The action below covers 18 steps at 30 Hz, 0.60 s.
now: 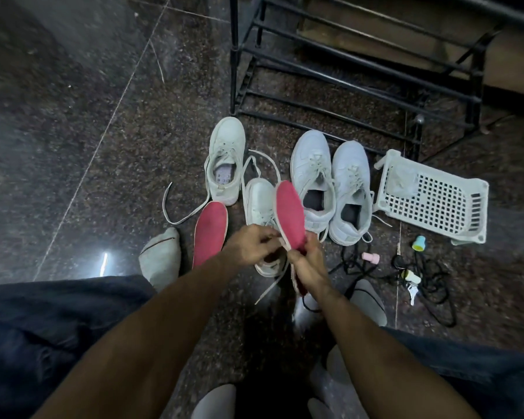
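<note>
A shoe with a pink sole (290, 216) is held up in the middle of the view, sole facing me, toe pointing away. My right hand (307, 263) grips its heel end. My left hand (252, 244) pinches something at the shoe's near side, likely its white lace (271, 287), which dangles below. A second pink-soled shoe (210, 232) lies sole up on the floor to the left. Directly behind my hands sits a white sneaker (259, 207).
Another white sneaker (226, 160) with loose laces stands behind; a white pair (330, 182) stands to the right. A white plastic basket (433, 198) lies on its side, a black metal rack (345, 71) behind it. Black cords and small coloured items (418, 272) litter the floor. Socked feet flank my arms.
</note>
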### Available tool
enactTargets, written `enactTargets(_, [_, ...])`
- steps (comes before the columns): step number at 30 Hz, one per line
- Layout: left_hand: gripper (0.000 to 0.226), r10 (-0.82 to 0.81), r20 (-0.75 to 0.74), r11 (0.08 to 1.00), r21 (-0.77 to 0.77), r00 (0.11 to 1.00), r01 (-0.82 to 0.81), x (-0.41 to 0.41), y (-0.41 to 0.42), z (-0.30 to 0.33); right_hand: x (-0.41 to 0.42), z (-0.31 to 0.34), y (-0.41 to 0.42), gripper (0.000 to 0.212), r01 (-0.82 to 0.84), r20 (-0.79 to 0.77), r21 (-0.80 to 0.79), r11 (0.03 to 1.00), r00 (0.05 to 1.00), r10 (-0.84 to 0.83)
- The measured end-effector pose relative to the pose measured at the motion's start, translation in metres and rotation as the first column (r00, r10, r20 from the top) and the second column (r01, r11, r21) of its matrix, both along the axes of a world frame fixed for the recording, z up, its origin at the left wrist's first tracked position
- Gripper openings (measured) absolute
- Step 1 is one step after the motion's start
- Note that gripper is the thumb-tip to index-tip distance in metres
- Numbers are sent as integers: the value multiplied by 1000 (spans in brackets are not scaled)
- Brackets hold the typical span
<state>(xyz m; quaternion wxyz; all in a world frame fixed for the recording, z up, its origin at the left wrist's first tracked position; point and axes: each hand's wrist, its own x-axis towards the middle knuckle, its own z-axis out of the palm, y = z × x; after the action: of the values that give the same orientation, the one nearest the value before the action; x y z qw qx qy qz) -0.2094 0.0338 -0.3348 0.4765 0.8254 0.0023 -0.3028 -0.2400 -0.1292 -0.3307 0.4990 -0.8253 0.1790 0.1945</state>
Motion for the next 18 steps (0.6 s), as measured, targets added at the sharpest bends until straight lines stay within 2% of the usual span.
enactTargets(2, [24, 234, -129, 944, -207, 964, -257, -9, -9, 7, 0, 4, -2, 45, -61, 53, 23, 998, 997, 60])
enactTargets(3, [29, 276, -195, 912, -256, 941, -321, -12, -12, 11, -1, 4, -3, 46, -85, 66, 30, 996, 994, 83])
enactTargets(8, [21, 237, -360, 883, -308, 902, -354, -16, -13, 23, -2, 17, -14, 58, -281, -14, 7, 960, 960, 281])
enactTargets(11, [21, 237, -361, 885, -302, 902, -354, -15, -16, 28, -1, 18, -15, 71, -249, -37, -17, 968, 968, 248])
enactTargets(15, [21, 307, -374, 862, -279, 875, -422, -14, -15, 29, -1, 18, -16, 62, -197, -21, -34, 980, 980, 196])
enactTargets(18, [31, 329, -455, 821, -294, 828, -488, -10, -9, 31, -1, 21, -21, 77, -248, -57, -218, 944, 969, 241])
